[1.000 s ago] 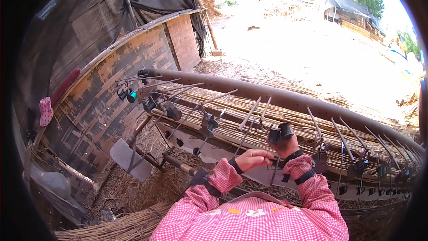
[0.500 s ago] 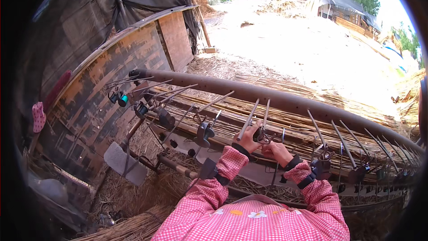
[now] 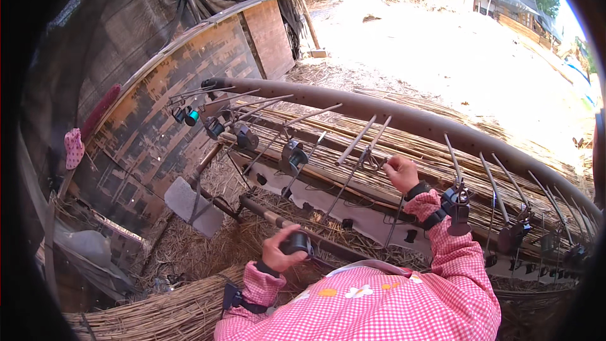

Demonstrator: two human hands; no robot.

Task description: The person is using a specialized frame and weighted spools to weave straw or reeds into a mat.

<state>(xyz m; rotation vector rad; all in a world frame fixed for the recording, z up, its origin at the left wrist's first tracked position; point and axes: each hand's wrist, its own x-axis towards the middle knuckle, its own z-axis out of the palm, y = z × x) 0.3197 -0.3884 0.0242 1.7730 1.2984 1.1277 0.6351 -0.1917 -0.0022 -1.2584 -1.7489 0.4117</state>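
Down near my body, my left hand (image 3: 278, 254) is wrapped around a dark round spool (image 3: 297, 242), held just beyond the pink checked apron. My right hand (image 3: 402, 174) is raised beside a thin metal bracket (image 3: 372, 160) on the reed frame. Its fingers are drawn together, and what they pinch, if anything, is too small to make out. Straight rods (image 3: 356, 140) stick out from a long rusty pipe (image 3: 404, 115). Dark spools hang from several of them, including one (image 3: 293, 155) left of my right hand and another (image 3: 456, 205) right of it.
Reed stalks (image 3: 322, 131) lie lengthwise under the pipe. A grey pad (image 3: 192, 207) on a bar stands at the left, before a patched wooden panel (image 3: 151, 98). A reed bundle (image 3: 151, 312) occupies the lower left. Straw covers the ground (image 3: 211, 243) below the frame.
My left hand has come away from the bracket, down and to the left, with the dark spool in it. My right hand has lifted slightly near the bracket. The view has shifted a little.
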